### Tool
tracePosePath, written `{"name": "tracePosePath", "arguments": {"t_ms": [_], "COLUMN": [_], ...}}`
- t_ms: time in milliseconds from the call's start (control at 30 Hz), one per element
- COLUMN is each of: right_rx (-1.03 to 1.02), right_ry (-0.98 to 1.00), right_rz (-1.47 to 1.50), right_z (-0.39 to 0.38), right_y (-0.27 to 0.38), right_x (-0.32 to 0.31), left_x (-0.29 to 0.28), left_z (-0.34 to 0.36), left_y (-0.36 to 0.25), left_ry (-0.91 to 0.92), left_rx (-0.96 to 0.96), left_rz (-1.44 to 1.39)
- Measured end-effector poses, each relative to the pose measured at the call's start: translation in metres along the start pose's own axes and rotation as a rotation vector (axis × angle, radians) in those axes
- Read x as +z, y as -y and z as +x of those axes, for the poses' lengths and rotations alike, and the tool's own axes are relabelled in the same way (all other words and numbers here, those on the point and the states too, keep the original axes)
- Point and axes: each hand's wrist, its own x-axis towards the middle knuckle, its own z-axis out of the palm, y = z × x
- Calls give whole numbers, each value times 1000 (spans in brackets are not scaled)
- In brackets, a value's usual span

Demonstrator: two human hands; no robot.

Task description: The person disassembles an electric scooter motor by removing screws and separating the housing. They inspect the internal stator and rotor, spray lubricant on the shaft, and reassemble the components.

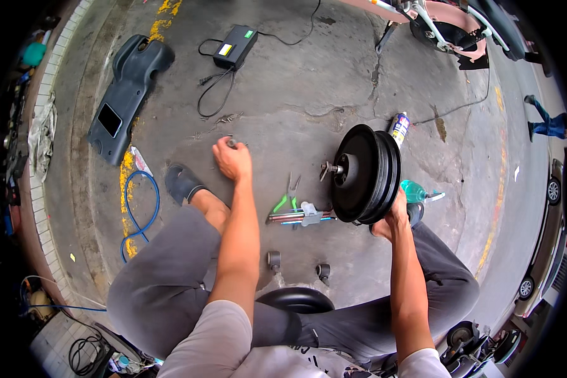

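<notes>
My right hand (394,211) grips the lower right edge of a black wheel rim (384,170), which stands tilted on its side over the floor. An axle with a metal fitting (327,169) sticks out of its hub toward the left. My left hand (233,160) reaches forward at the left, fingers closed round a small dark metal piece (232,143) whose kind I cannot make out. Between my hands lie pliers with green handles (290,194) and a set of hex keys in a grey holder (310,215). Small loose metal parts (229,118) lie just beyond my left hand.
Around me are a black charger (235,47) with cables, a grey plastic panel (126,94) bearing a phone (109,120), a blue hose (157,201), a spray can (399,128), a teal bottle (414,191) and a pink scooter (450,22). A person (551,125) walks at far right.
</notes>
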Motion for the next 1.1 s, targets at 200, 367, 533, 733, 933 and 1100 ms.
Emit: {"name": "tracePosePath", "arguments": {"t_ms": [200, 367, 533, 733, 933, 1100], "right_rx": [-28, -69, -53, -80, -64, -58], "right_ry": [21, 26, -2, 10, 6, -9], "right_rz": [-46, -64, -109, -122, -147, -81], "right_z": [-1, 6, 9, 11, 8, 3], "right_y": [5, 3, -3, -7, -1, -1], "right_x": [14, -2, -13, -7, -5, -7], "left_x": [-39, -16, -17, -20, -15, -12], "left_z": [59, 0, -88, -119, -107, -82], "left_y": [61, -16, -99, -97, -83, -70], "left_ry": [-81, 453, 1485, 1199, 1166, 1176], "left_rx": [-120, -37, 216, 205, 229, 68], "left_rz": [203, -580, -679, -725, -674, -808]}}
